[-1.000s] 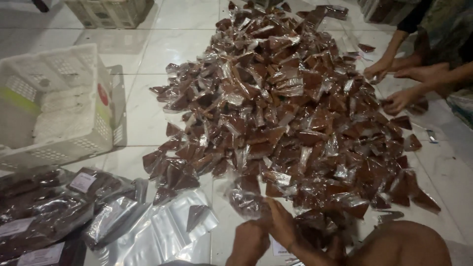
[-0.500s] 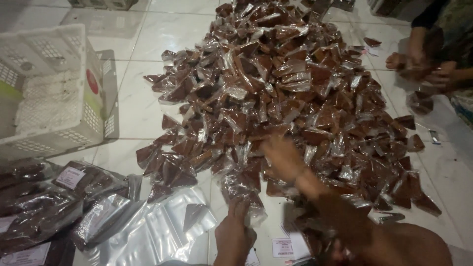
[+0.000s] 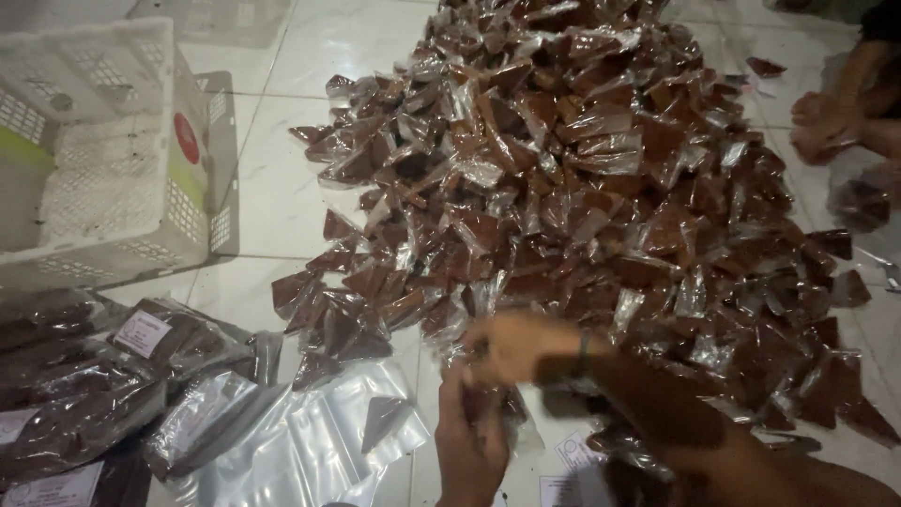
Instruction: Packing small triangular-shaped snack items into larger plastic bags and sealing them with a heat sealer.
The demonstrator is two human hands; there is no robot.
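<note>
Since half a second ago, the right hand (image 3: 511, 345) has drawn back from the heap toward the left hand (image 3: 467, 441), and the two now meet at the near edge of the large pile of small triangular clear-plastic packets of brown paste (image 3: 601, 197). The left hand rises from the bottom edge, fingers curled together around a clear plastic bag partly filled with brown packets (image 3: 502, 413); the right hand is blurred, its fingers bunched at the mouth of that bag, though whether they pinch a packet cannot be told. The right forearm lies across the near right part of the pile and hides the packets beneath it. Left of the hands, a loose stack of empty clear plastic bags (image 3: 310, 441) rests on the white tiled floor (image 3: 272, 197), with one stray triangular packet (image 3: 383, 418) on top. Farther left lie filled, labelled bags of dark brown packets (image 3: 84, 385). A white perforated plastic crate (image 3: 103, 160) stands at upper left, well apart from the pile. At the right edge another person's hands (image 3: 826, 127) work beside the heap.
</note>
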